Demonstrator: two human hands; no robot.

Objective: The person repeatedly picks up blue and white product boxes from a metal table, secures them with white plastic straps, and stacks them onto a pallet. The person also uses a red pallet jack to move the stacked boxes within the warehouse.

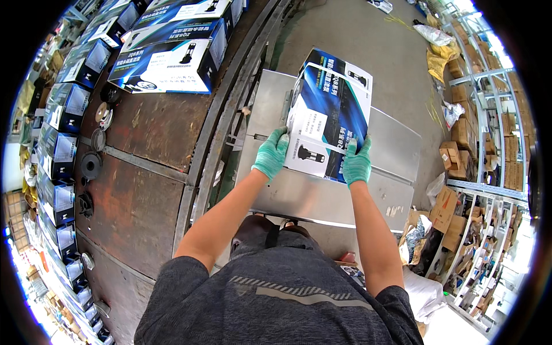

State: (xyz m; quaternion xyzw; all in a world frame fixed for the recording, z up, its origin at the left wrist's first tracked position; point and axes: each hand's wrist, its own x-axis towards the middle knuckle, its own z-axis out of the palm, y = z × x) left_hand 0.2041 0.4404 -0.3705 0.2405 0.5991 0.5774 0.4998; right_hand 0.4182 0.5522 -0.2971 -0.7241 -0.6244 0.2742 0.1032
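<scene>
A blue, white and black printed carton with a pump pictured on it lies over the bare metal worktable in front of me. My left hand, in a green knitted glove, presses against the carton's left side near its front corner. On the opposite side, my right hand, gloved alike, grips the carton's right front corner with its fingers pointing away from me. Both arms are stretched forward, and the carton sits between the two palms. Its underside is hidden, so I cannot tell whether it rests fully on the metal.
To my left runs a rust-brown steel bench with a raised metal rail. Similar cartons are stacked at its far end and line its left side. Round black parts lie on it. Shelving with brown boxes stands right.
</scene>
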